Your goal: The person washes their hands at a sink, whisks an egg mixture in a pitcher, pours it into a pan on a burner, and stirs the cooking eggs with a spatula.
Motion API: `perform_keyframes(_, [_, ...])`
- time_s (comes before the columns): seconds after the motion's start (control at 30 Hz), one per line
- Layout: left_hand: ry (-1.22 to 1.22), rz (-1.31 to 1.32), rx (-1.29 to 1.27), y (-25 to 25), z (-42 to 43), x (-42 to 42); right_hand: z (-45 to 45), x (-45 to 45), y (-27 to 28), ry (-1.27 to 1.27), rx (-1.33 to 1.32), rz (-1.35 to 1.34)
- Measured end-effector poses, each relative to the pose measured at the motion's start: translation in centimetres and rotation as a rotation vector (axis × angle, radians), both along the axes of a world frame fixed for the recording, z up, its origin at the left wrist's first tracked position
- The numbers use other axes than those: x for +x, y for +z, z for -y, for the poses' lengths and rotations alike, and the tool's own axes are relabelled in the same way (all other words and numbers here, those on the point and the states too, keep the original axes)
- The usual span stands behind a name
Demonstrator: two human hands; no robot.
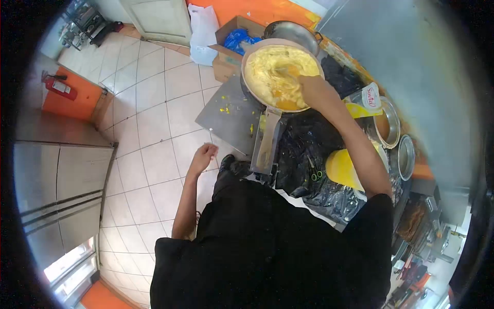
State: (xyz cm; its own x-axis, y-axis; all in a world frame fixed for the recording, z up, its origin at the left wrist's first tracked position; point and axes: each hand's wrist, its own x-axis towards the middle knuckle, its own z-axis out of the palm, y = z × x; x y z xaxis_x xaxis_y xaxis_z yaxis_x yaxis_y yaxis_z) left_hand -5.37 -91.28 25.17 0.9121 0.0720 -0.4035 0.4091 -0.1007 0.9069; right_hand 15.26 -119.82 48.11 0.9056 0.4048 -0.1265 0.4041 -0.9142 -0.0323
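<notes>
A large pan (280, 109) with a long flat handle (268, 135) holds a soft yellow mixture (265, 69), streaked and swirled in the middle. Over the right part of this mixture is my right hand (312, 90), its fingers closed and pointing into the pan. What it grips is blurred and hidden in the yellow mass. My left hand (206, 153) hangs in the air left of the pan handle, loosely curled with nothing in it, apart from every surface.
Black plastic (303, 149) covers the worktop, with green-handled scissors (316, 175) and a yellow tub (342, 167) on it. Metal bowls (406, 157) stand along the right. Behind the pan are a cardboard box (226, 62) and another pan (290, 32). Tiled floor (149, 139) lies left.
</notes>
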Motion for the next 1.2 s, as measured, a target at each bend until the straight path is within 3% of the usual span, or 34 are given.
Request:
perform_keyframes(0.07, [0.004,-0.113,0.083,-5.6,-2.0,-2.6,-0.9,-0.3,0.7,0.160,0.062,-0.109])
perform_keyframes(0.23, [0.034,-0.357,0.111,-15.5,-5.9,-9.4,0.1,-1.1,1.9,0.003,-0.092,-0.033])
perform_keyframes(0.3, [0.084,-0.410,0.056,-16.7,-6.0,-11.1,0.1,0.6,0.1,-0.027,-0.100,0.015])
perform_keyframes(0.37, [0.211,-0.475,-0.073,-17.4,-5.8,-12.7,0.1,1.9,-1.6,0.039,0.056,-0.004])
perform_keyframes(0.53, [0.251,-0.604,-0.164,-19.6,-6.5,-16.2,-0.4,-1.9,3.7,0.061,-0.077,-0.105])
perform_keyframes(0.63, [0.264,-0.739,-0.125,-19.6,-6.9,-16.5,-0.8,-0.7,2.4,-0.002,-0.144,-0.055])
perform_keyframes(0.8, [0.192,-0.640,-0.128,-17.3,-7.1,-13.0,-0.5,0.6,0.2,0.109,0.046,-0.065])
perform_keyframes(0.93, [-0.147,-0.447,-0.072,-9.7,-4.4,-6.1,0.6,-1.1,2.3,0.063,-0.056,-0.051])
perform_keyframes(1.0, [-0.317,-0.268,-0.190,-4.8,-1.9,-2.5,0.6,-0.7,1.8,-0.004,-0.118,-0.002])
perform_keyframes(1.1, [-0.393,-0.211,-0.407,3.8,3.3,1.7,-0.1,0.5,0.3,-0.006,-0.035,-0.025])
perform_keyframes(1.2, [-0.396,-0.212,-0.684,5.5,7.0,3.4,-0.1,-0.8,1.8,0.084,0.012,-0.111])
